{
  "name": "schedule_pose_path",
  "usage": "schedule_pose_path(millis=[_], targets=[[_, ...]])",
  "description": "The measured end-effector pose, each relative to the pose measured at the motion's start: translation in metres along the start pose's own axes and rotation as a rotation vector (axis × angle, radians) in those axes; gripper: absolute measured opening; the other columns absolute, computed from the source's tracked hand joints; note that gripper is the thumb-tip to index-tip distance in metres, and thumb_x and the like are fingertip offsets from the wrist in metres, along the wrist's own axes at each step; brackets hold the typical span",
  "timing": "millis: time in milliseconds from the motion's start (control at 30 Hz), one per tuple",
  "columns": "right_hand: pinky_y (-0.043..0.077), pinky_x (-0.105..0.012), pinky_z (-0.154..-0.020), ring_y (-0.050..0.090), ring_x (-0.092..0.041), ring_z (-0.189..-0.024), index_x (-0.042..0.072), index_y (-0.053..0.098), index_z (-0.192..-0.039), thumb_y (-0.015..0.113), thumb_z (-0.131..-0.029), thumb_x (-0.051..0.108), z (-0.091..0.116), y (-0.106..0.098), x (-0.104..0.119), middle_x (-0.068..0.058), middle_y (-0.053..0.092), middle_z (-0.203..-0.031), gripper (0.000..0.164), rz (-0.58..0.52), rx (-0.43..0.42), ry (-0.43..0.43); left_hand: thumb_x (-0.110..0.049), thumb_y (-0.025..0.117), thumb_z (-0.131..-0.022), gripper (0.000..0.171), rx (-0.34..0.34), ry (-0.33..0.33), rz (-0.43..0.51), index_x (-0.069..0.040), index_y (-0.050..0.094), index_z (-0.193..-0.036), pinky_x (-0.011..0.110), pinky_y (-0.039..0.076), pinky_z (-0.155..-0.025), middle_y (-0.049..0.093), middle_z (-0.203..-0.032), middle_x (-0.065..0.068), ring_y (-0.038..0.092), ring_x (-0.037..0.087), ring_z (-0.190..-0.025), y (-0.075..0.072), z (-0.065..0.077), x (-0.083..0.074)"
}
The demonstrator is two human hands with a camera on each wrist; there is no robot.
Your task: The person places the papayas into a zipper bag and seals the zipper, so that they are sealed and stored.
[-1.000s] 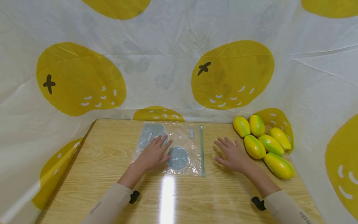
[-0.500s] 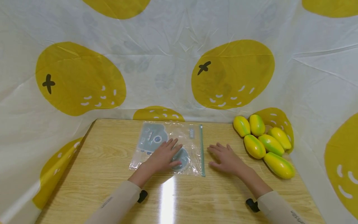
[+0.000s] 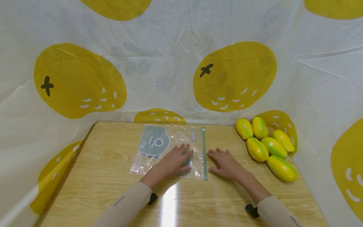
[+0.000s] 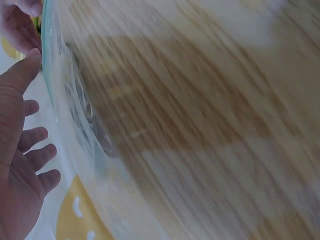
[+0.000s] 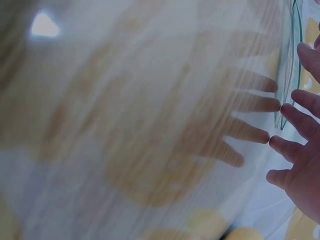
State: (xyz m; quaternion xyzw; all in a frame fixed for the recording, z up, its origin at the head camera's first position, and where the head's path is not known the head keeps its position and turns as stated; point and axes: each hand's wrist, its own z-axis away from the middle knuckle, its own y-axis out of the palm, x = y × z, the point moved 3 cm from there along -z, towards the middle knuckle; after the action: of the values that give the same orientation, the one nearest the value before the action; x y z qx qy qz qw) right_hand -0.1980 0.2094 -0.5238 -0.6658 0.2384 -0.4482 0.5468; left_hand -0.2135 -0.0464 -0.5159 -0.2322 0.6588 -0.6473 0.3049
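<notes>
A clear plastic zipper bag (image 3: 181, 135) with a blue-grey cartoon print lies flat on the wooden table (image 3: 110, 189). Its green zipper strip (image 3: 204, 151) runs down the right side, the white slider at the top end. My left hand (image 3: 175, 160) is over the bag's lower right part with fingers spread, covering the round print. Just right of the zipper strip is my right hand (image 3: 227, 164), palm down, fingers extended toward the strip. In the right wrist view its fingertips (image 5: 287, 110) are right at the table surface beside the strip. Neither hand holds anything.
Several yellow-green mangoes (image 3: 257, 149) sit in a cluster at the table's back right, to the right of my right hand. A white curtain (image 3: 158, 78) printed with yellow fruit hangs behind the table and along both sides.
My left hand has slid right across the bag, uncovering the cartoon print and covering the round one. My right hand has moved left toward the zipper strip. The mangoes stay put.
</notes>
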Motion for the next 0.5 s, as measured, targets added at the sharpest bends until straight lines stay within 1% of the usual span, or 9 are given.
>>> schedule_pose_path(millis=[100, 267, 333, 500], targets=[[0.024, -0.081, -0.112, 0.039, -0.049, -0.147, 0.008, 0.054, -0.150, 0.073, -0.094, 0.043, 0.000, 0.000, 0.002, -0.014, 0.050, -0.157, 0.068, 0.000, 0.001, -0.004, -0.056, 0.060, -0.099, 0.076, 0.010, 0.014, 0.019, -0.015, 0.040, -0.160, 0.052, 0.030, -0.126, 0.027, -0.170, 0.015, 0.028, 0.036, -0.156, 0.004, -0.004, -0.003], [0.023, -0.079, -0.114, 0.037, -0.046, -0.150, 0.009, 0.051, -0.152, 0.073, -0.094, 0.044, 0.000, 0.000, 0.005, -0.011, 0.049, -0.159, 0.071, -0.005, 0.020, -0.002, -0.057, 0.061, -0.098, 0.077, 0.022, 0.033, 0.025, -0.014, 0.041, -0.159, 0.051, 0.030, -0.125, 0.027, -0.170, 0.014, 0.028, 0.036, -0.156, 0.008, -0.009, -0.009], [0.023, -0.078, -0.116, 0.035, -0.044, -0.151, 0.010, 0.051, -0.153, 0.073, -0.094, 0.044, -0.001, 0.000, 0.005, -0.010, 0.048, -0.160, 0.071, -0.010, 0.030, 0.003, -0.056, 0.061, -0.098, 0.076, 0.026, 0.037, 0.020, -0.014, 0.042, -0.159, 0.051, 0.031, -0.125, 0.028, -0.169, 0.014, 0.029, 0.037, -0.156, 0.008, -0.011, -0.011], [0.026, -0.079, -0.113, 0.036, -0.046, -0.150, 0.009, 0.053, -0.151, 0.073, -0.094, 0.044, -0.002, 0.004, 0.007, -0.011, 0.046, -0.161, 0.070, 0.005, 0.033, -0.012, -0.054, 0.061, -0.099, 0.073, 0.039, 0.044, 0.006, -0.014, 0.044, -0.157, 0.050, 0.031, -0.125, 0.033, -0.167, 0.014, 0.031, 0.036, -0.155, 0.012, -0.012, -0.015]])
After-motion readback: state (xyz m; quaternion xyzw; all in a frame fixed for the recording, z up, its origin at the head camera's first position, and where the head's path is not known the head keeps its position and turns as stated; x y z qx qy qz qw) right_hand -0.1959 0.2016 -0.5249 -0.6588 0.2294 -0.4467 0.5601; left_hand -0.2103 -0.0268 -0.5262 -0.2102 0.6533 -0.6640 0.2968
